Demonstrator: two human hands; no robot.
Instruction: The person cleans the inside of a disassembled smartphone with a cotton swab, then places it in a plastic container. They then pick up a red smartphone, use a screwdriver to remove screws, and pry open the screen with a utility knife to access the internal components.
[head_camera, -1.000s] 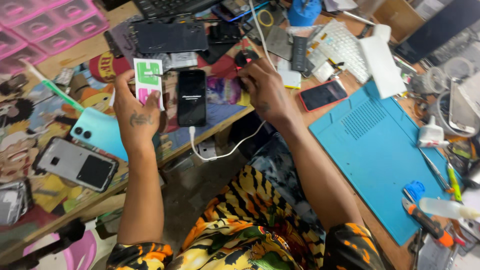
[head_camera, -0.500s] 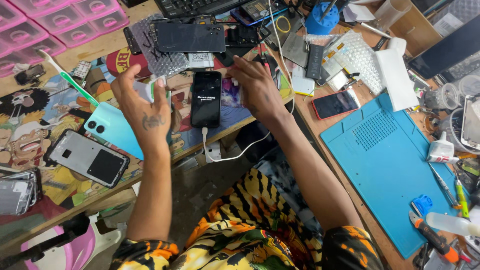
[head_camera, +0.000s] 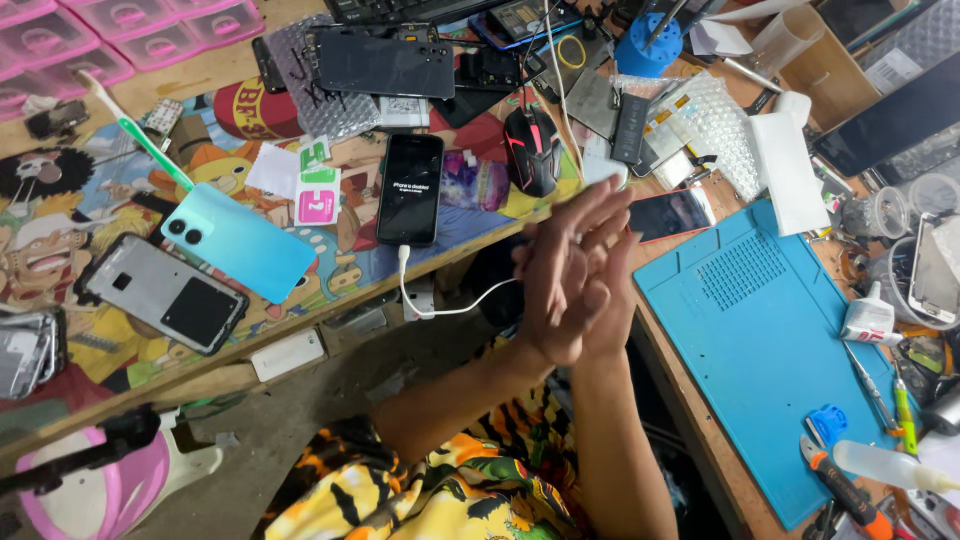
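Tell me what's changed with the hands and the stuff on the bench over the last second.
The left hand let go of the small white-and-green packet, which now lies on the mat beside the black phone. The right hand left the clutter by the mouse. Both pulled back and are pressed together off the bench edge, blurred. The phone, its white cable and the light blue phone stayed put.

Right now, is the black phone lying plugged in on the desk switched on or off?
On. The black phone has small white text on its dark screen, and a white cable runs from its bottom end.
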